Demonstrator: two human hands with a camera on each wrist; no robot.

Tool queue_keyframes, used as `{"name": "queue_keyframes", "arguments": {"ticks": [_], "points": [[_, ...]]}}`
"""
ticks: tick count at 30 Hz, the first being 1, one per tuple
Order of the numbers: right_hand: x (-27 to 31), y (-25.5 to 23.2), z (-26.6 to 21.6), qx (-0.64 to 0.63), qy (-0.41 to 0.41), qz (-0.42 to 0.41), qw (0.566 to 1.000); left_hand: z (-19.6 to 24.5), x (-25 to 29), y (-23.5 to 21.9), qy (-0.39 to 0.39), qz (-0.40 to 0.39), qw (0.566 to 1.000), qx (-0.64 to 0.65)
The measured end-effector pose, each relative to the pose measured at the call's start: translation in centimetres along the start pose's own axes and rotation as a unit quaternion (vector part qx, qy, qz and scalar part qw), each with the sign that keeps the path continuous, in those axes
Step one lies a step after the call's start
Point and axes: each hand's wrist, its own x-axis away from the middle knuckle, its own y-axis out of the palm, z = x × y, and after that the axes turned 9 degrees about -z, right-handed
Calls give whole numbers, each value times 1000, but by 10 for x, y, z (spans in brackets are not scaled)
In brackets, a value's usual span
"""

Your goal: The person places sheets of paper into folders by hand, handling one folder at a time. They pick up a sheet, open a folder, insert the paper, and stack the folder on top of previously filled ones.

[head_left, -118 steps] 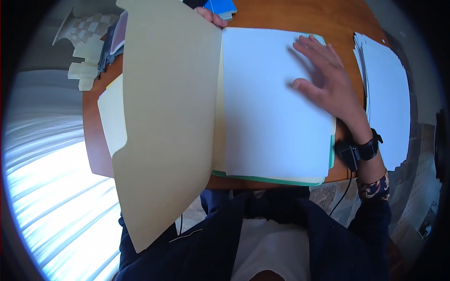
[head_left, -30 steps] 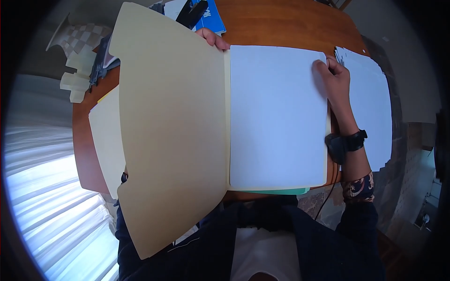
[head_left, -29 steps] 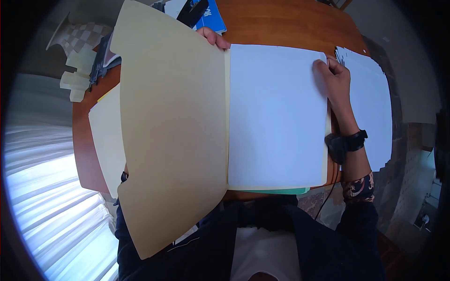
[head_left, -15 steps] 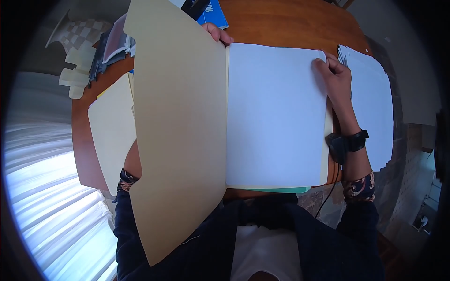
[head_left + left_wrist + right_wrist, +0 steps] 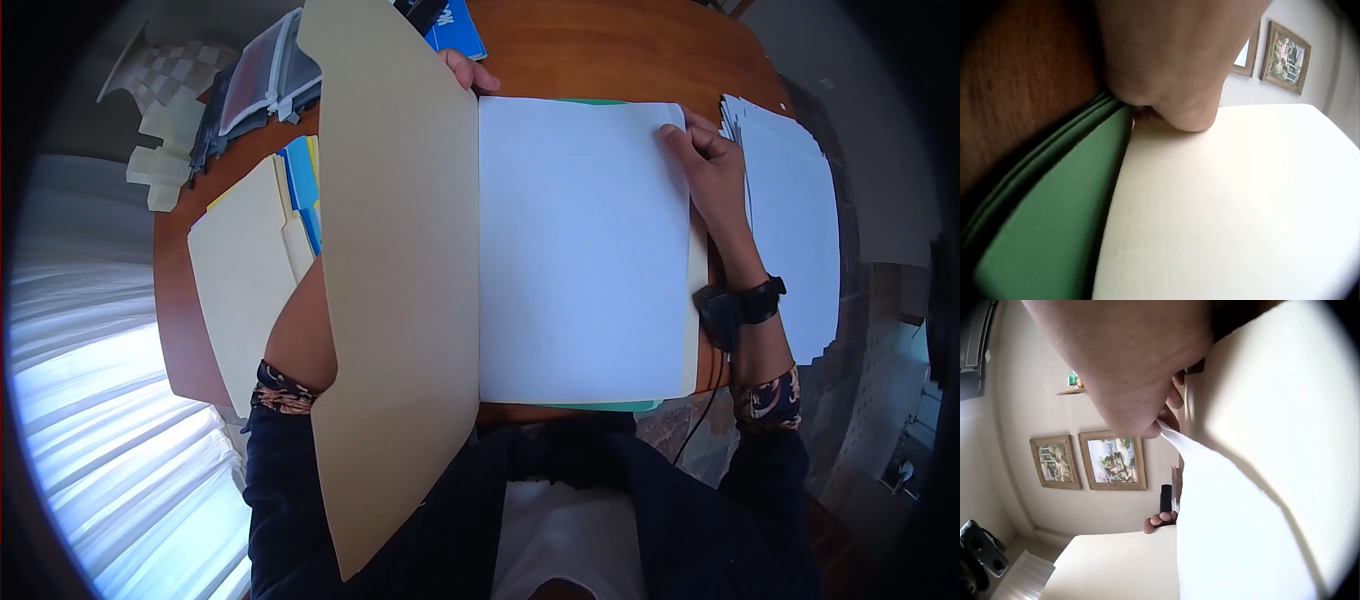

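A manila folder stands open, its raised cover (image 5: pixel 395 300) tilted up at the left and white paper (image 5: pixel 580 250) lying on its right side. At the fold's top edge, fingertips of my left hand (image 5: pixel 468 72) show; the cover hides the rest. In the left wrist view, my left hand (image 5: pixel 1166 69) is at the upright cover (image 5: pixel 1222 206), beside green folders (image 5: pixel 1060 206). My right hand (image 5: pixel 715 170) pinches the paper's top right corner between thumb and fingers. The right wrist view shows that corner (image 5: pixel 1175 437) lifted off the folder by my right hand (image 5: pixel 1141 381).
Loose white sheets (image 5: pixel 795 230) are stacked at the right of the wooden table (image 5: pixel 620 50). At the left lie manila folders (image 5: pixel 240 270), blue folders (image 5: pixel 302 180) and dark pouches (image 5: pixel 260 80). A blue book (image 5: pixel 460 30) is at the back.
The cover has swung rightward, more upright, uncovering the left forearm and blue folders. Over the longer span, my right hand went from spread above the paper to pinching its corner; the paper has shifted slightly left.
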Motion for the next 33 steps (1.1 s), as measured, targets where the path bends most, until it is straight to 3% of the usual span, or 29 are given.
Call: {"name": "queue_keyframes", "arguments": {"ticks": [4, 6, 10, 13, 14, 19, 22, 28, 31, 32, 33], "points": [[1, 1, -1, -4, -2, -1, 1000, -5, 0, 1, 56, -15, 997, -51], [0, 0, 1, -4, -7, 0, 1000, 0, 1, 14, 21, 57, 997, -50], [0, -1, 2, -7, 7, -2, 1000, 2, -3, 10, 17, 13, 999, 41], [0, -1, 1, -11, 7, -4, 1000, 8, -5, 17, -1, 2, 1000, 22], [0, -1, 1, -14, 7, -5, 1000, 18, -10, 40, -5, 25, 1000, 17], [1, -2, -1, 0, 11, -15, 1000, 0, 3, 11, -15, 28, 998, -55], [0, -5, 5, 11, 3, -28, 1000, 8, -2, 44, 4, 129, 980, -151], [-1, -6, 7, 10, -1, -38, 999, 19, -5, 33, -29, 43, 998, -46], [-1, -5, 7, 10, 0, -40, 999, 9, 3, 19, -18, 18, 997, -78], [-1, -5, 7, 12, -1, -40, 999, -14, 21, -16, -38, 203, 978, 40], [-1, -5, 7, 12, -1, -40, 999, -13, 21, -16, -53, 290, 950, 99]]}}
